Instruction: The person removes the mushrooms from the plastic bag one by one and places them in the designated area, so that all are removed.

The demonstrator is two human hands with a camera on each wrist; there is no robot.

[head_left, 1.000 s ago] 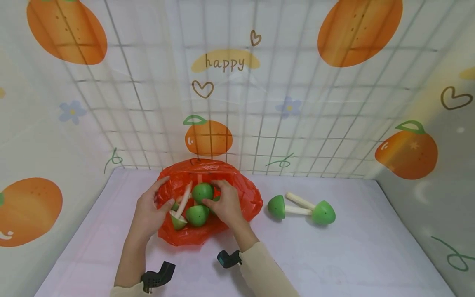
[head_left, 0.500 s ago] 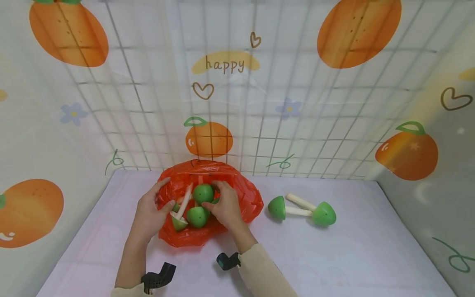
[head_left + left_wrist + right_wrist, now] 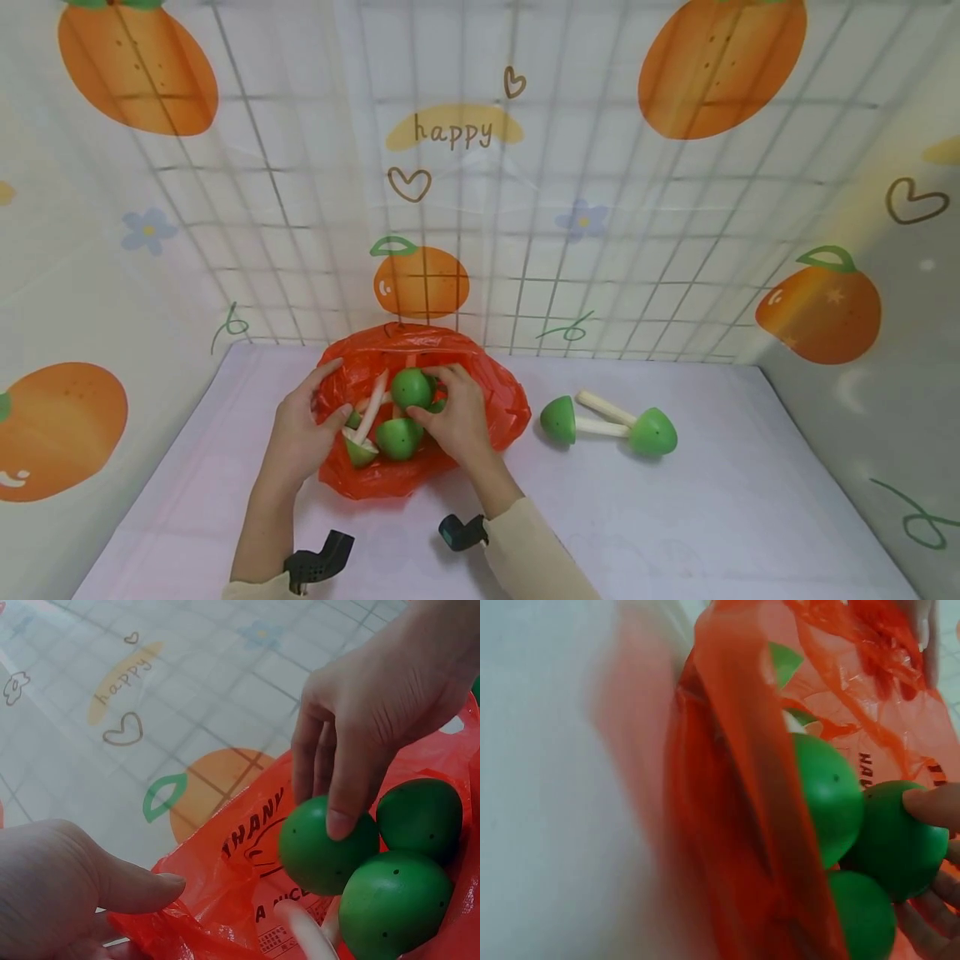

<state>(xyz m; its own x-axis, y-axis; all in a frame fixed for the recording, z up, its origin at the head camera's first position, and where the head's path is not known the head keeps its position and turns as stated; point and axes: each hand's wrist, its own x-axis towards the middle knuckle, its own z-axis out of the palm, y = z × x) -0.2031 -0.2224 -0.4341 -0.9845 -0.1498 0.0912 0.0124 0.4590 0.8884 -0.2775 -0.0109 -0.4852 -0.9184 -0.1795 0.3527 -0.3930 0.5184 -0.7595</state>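
A crumpled red plastic bag (image 3: 508, 408) lies spread open on the table, holding several toy mushrooms with green caps and pale stems. My left hand (image 3: 302, 429) grips the bag's left edge, thumb on the inner side in the left wrist view. Over the bag, my right hand (image 3: 461, 415) pinches the green cap of one mushroom (image 3: 409, 388) between thumb and fingers; its stem is mostly hidden. Just below it sits another green-capped mushroom (image 3: 398, 438), touching or nearly so. A mushroom with its stem pointing up (image 3: 361, 450) leans at the left inside the bag.
Two green-capped mushrooms (image 3: 654, 431) lie on the white table (image 3: 720, 517) right of the bag, stems crossing. A patterned curtain (image 3: 480, 208) with orange prints hangs behind the table. Wrist cameras (image 3: 321, 560) sit near both sleeves.
Nearly still. The right hand's grip on the mushroom cap has shifted slightly; the left hand and bag stay in place.
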